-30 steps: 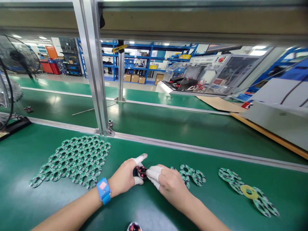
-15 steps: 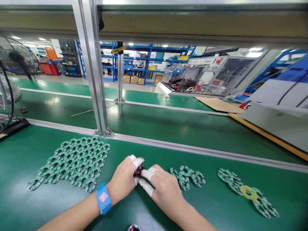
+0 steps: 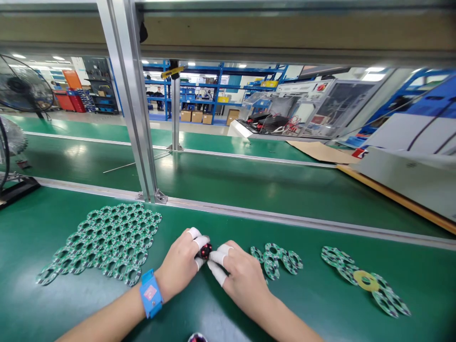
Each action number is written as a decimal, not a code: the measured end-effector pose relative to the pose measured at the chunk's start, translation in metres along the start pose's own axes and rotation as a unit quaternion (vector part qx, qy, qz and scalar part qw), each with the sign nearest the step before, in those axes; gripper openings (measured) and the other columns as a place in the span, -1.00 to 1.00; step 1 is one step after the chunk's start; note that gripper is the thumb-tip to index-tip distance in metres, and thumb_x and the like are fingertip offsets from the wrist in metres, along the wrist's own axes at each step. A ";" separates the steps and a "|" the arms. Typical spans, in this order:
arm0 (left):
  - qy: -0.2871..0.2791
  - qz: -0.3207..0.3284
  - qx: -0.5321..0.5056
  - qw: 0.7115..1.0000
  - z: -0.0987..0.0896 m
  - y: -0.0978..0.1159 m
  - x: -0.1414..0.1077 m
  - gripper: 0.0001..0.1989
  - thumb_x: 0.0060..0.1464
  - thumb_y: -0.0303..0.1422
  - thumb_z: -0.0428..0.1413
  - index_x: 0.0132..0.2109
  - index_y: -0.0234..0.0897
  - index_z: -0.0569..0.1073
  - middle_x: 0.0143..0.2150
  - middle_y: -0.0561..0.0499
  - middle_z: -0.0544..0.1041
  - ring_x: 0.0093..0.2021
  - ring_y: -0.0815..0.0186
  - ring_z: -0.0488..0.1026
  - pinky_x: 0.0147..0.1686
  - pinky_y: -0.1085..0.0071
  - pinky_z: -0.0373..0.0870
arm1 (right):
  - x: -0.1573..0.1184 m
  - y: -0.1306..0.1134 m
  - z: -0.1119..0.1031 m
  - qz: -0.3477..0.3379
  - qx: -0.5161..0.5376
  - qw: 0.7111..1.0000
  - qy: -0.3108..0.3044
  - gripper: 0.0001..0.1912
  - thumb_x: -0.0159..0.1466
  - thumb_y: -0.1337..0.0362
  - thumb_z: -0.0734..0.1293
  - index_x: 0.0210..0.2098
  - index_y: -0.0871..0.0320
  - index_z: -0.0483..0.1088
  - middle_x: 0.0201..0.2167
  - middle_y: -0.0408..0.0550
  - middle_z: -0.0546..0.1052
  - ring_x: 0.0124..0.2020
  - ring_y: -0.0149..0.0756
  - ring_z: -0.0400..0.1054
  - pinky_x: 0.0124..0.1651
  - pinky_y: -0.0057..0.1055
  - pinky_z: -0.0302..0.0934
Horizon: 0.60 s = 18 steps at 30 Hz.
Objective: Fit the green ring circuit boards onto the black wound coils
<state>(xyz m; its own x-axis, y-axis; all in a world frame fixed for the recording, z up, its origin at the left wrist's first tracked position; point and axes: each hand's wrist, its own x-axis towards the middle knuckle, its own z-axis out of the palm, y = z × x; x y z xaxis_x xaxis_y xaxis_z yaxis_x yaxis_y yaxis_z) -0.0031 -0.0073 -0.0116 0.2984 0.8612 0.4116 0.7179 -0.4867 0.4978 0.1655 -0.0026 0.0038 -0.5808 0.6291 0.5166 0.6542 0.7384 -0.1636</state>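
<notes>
A small round black part with red spots point(image 3: 205, 251) is held up between my two hands, above the green table. My left hand point(image 3: 183, 254), with white finger cots and a blue wrist strap point(image 3: 151, 293), grips it from the left. From the right, the thumb and fingers of my right hand point(image 3: 245, 275) pinch at its side; white cots cover these fingertips too. Whether a smaller piece lies between the right fingertips is hidden. At the bottom edge sits another round part with red inside point(image 3: 197, 337), partly cut off.
Left lies a large sheet-like group of green ring-shaped circuit boards point(image 3: 107, 237). Several more ring boards point(image 3: 271, 270) are right of my hands, and others farther right point(image 3: 347, 273) with a yellow ring point(image 3: 359, 274). An aluminium post point(image 3: 130, 104) rises from the table rail point(image 3: 249, 212).
The black part has turned slightly between my fingers, its red-spotted face now more toward me. Both hands stay together around it. The whole view has shifted slightly.
</notes>
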 end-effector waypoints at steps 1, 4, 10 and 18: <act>0.002 0.004 0.004 1.000 0.000 0.000 0.000 -0.63 -0.06 -0.66 0.03 -0.09 -0.26 0.40 -0.20 -0.03 0.40 -0.19 0.26 0.36 -0.17 0.30 0.43 | 0.000 0.000 0.000 0.013 -0.008 1.000 -0.004 -0.82 0.26 0.32 0.22 -0.40 0.10 0.45 -0.55 -0.09 0.48 -0.45 -0.29 0.29 -0.46 -0.42 0.07; 0.004 0.023 0.024 0.999 0.000 0.001 0.000 -0.63 -0.05 -0.68 0.00 -0.10 -0.26 0.41 -0.20 -0.04 0.40 -0.19 0.25 0.36 -0.18 0.29 0.43 | 0.001 -0.002 0.000 0.030 -0.055 0.998 -0.016 -0.82 0.23 0.29 0.25 -0.47 0.11 0.44 -0.60 -0.10 0.47 -0.50 -0.29 0.28 -0.49 -0.41 0.01; 0.021 0.063 0.059 0.996 0.002 0.001 -0.002 -0.65 -0.01 -0.67 -0.03 -0.08 -0.31 0.39 -0.23 -0.07 0.42 -0.22 0.23 0.35 -0.24 0.27 0.43 | 0.000 -0.005 0.000 0.031 -0.112 0.993 -0.031 -0.72 0.22 0.31 0.27 -0.62 0.11 0.38 -0.66 -0.11 0.44 -0.53 -0.30 0.28 -0.50 -0.39 -0.04; 0.037 0.079 0.090 0.992 0.001 0.001 -0.002 -0.70 0.07 -0.62 -0.04 -0.07 -0.30 0.38 -0.25 -0.08 0.42 -0.25 0.22 0.35 -0.29 0.26 0.43 | 0.005 -0.003 -0.006 0.112 0.027 0.990 -0.086 -0.83 0.17 0.36 0.29 -0.52 0.06 0.44 -0.55 -0.13 0.48 -0.42 -0.26 0.31 -0.48 -0.42 0.11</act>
<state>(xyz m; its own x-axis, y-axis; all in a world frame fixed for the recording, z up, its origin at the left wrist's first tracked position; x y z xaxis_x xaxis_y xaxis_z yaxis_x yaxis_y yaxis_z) -0.0022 -0.0097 -0.0124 0.3733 0.7599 0.5321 0.7687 -0.5745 0.2811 0.1635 -0.0036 0.0115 -0.5002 0.8074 0.3127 0.7522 0.5841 -0.3051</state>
